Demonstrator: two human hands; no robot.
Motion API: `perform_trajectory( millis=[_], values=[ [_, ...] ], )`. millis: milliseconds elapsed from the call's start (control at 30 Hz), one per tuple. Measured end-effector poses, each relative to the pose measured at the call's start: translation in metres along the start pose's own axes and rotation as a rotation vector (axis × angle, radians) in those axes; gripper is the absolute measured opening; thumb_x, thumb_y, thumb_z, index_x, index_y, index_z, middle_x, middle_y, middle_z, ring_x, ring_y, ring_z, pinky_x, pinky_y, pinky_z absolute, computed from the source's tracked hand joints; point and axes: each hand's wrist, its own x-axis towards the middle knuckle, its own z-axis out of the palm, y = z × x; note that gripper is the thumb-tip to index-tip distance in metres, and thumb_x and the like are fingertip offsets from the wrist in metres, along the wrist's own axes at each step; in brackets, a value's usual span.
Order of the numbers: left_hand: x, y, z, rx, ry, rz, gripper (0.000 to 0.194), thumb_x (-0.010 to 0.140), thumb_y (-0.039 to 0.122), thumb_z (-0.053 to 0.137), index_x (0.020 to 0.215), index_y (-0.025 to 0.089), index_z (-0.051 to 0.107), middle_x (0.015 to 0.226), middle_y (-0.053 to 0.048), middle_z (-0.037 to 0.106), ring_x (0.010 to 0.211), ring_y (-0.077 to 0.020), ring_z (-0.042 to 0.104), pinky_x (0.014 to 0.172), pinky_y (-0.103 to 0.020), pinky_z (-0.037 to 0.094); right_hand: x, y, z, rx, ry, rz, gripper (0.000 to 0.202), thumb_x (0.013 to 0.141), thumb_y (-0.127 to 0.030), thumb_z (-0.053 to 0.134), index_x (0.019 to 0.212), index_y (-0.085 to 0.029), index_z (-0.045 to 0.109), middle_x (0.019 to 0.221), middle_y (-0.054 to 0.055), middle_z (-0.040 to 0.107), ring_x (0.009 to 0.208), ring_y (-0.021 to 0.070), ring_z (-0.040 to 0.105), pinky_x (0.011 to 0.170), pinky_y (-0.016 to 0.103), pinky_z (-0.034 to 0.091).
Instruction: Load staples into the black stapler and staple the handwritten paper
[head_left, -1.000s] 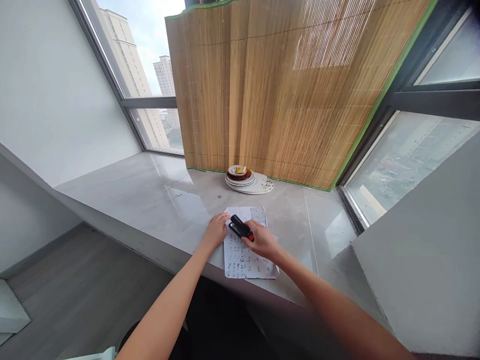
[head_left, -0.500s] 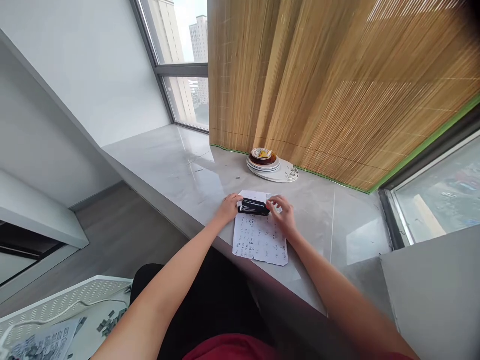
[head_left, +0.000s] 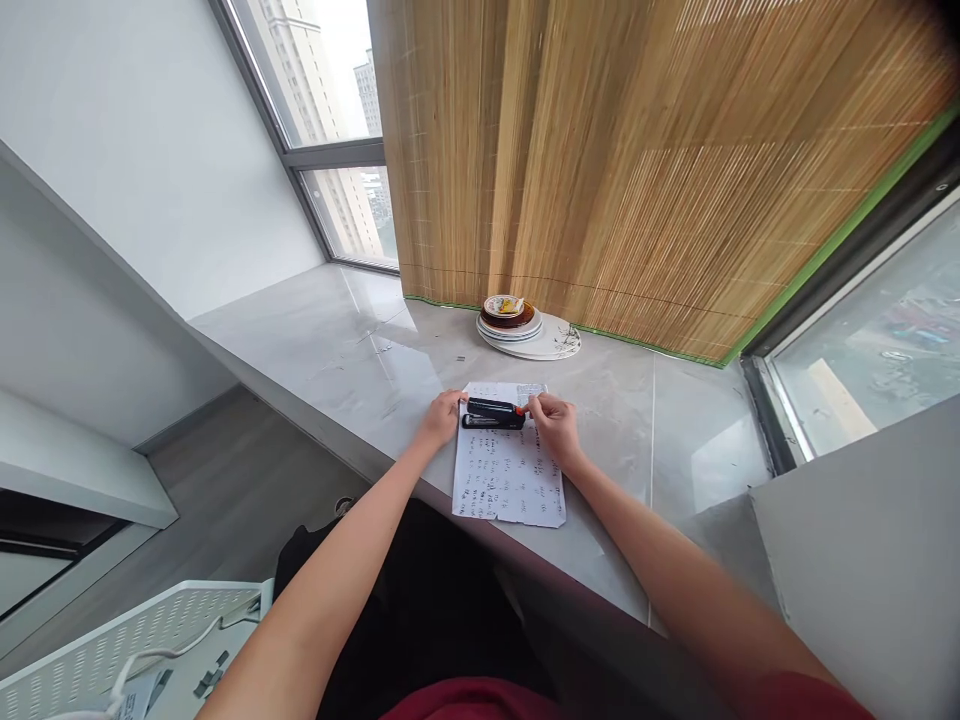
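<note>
A black stapler [head_left: 493,413] lies on its side across the upper part of a sheet of handwritten paper [head_left: 510,480], its two arms slightly apart. My left hand [head_left: 441,418] is at the stapler's left end, fingertips pinched at the upper arm's tip. At the other end, my right hand [head_left: 553,422] has its fingers curled, with thumb and forefinger at the red part of the stapler. Both hands rest low over the paper's edges.
A stack of plates [head_left: 510,325] sits on an oval plate [head_left: 559,340] beyond the paper, by a bamboo blind [head_left: 600,180]. Small grey staple strips [head_left: 460,358] lie on the stone ledge [head_left: 315,350]. A white perforated basket [head_left: 135,640] stands at lower left.
My right hand's fingers have curled in more tightly at the stapler's red end. The whole view has shifted, so the ledge items appear slightly further left.
</note>
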Motion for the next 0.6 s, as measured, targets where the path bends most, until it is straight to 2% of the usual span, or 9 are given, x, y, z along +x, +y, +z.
perform_trajectory(
  millis=[133, 233, 400, 500, 533, 600],
  values=[
    [-0.0053, 0.0071, -0.0049, -0.142, -0.010, -0.037, 0.042, 0.111, 0.041, 0.034, 0.126, 0.024, 0.068, 0.116, -0.007, 0.077, 0.118, -0.0254, 0.067, 0.109, -0.041, 0.048, 0.0001, 0.0044, 0.0036, -0.038, 0.012, -0.032, 0.048, 0.092, -0.027, 0.052, 0.051, -0.023, 0.028, 0.054, -0.004, 0.030, 0.053, 0.0115, 0.031, 0.055, 0.030, 0.027],
    [-0.0073, 0.0093, -0.0070, -0.232, 0.010, -0.085, 0.059, 0.111, 0.057, 0.022, 0.126, 0.023, 0.068, 0.119, -0.009, 0.077, 0.122, -0.0262, 0.067, 0.112, -0.043, 0.046, -0.0006, 0.0058, 0.0060, -0.006, -0.008, -0.007, 0.045, 0.092, -0.027, 0.051, 0.055, -0.024, 0.025, 0.055, -0.004, 0.030, 0.054, 0.0116, 0.029, 0.055, 0.029, 0.027],
    [-0.0053, 0.0073, -0.0054, -0.231, 0.037, -0.096, 0.076, 0.108, 0.067, 0.013, 0.113, 0.018, 0.072, 0.119, -0.014, 0.076, 0.123, -0.0270, 0.067, 0.111, -0.042, 0.048, -0.0010, 0.0090, 0.0079, -0.044, 0.000, -0.011, 0.045, 0.091, -0.025, 0.051, 0.057, -0.024, 0.021, 0.055, -0.005, 0.028, 0.055, 0.0120, 0.027, 0.056, 0.028, 0.028],
    [-0.0048, 0.0061, -0.0051, -0.231, 0.054, -0.097, 0.077, 0.107, 0.068, 0.013, 0.115, 0.018, 0.071, 0.115, -0.015, 0.077, 0.124, -0.0280, 0.067, 0.112, -0.045, 0.048, -0.0007, 0.0098, 0.0072, -0.099, -0.005, -0.073, 0.049, 0.096, -0.029, 0.051, 0.055, -0.024, 0.026, 0.053, -0.004, 0.032, 0.055, 0.0137, 0.031, 0.058, 0.029, 0.032],
    [-0.0047, 0.0058, -0.0053, -0.231, 0.059, -0.096, 0.078, 0.107, 0.068, 0.012, 0.115, 0.018, 0.071, 0.115, -0.015, 0.077, 0.124, -0.0279, 0.067, 0.113, -0.045, 0.048, -0.0006, 0.0093, 0.0067, -0.121, -0.007, -0.101, 0.049, 0.099, -0.032, 0.050, 0.054, -0.024, 0.031, 0.053, -0.003, 0.036, 0.056, 0.0147, 0.035, 0.061, 0.029, 0.036],
    [-0.0044, 0.0051, -0.0055, -0.233, 0.064, -0.092, 0.080, 0.107, 0.069, 0.010, 0.114, 0.018, 0.071, 0.116, -0.015, 0.077, 0.123, -0.0270, 0.068, 0.113, -0.044, 0.048, -0.0007, 0.0068, 0.0058, -0.165, -0.025, -0.162, 0.045, 0.104, -0.037, 0.047, 0.061, -0.024, 0.051, 0.064, 0.001, 0.055, 0.066, 0.0178, 0.051, 0.075, 0.032, 0.045]
  ],
)
